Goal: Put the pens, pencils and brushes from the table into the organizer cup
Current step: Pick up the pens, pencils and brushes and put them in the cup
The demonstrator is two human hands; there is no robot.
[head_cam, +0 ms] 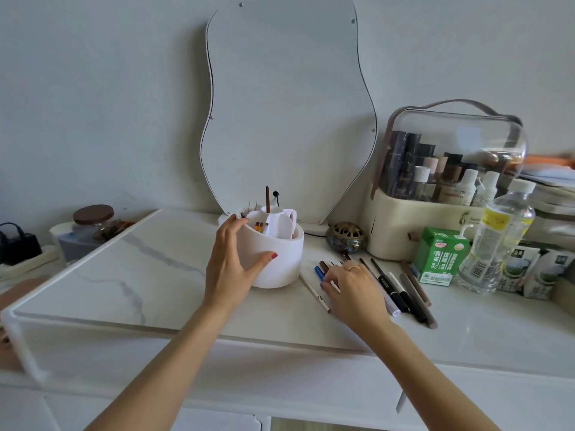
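Observation:
A white round organizer cup (280,247) stands in the middle of the marble table, with a brown brush and a few short pencils upright in its compartments. My left hand (230,262) grips the cup's left side, thumb on its front. Several pens and pencils (401,290) lie in a row to the right of the cup, black, brown and white ones. My right hand (351,290) rests palm down on the left part of that row, fingertips touching a blue pen (319,272) and brown ones. A thin white pencil (314,292) lies just left of that hand.
A wavy mirror (286,104) leans on the wall behind the cup. To the right stand a small brass bowl (345,239), a clear-lidded cosmetics case (448,181), a green carton (438,256) and a water bottle (497,237). A jar (93,219) sits far left.

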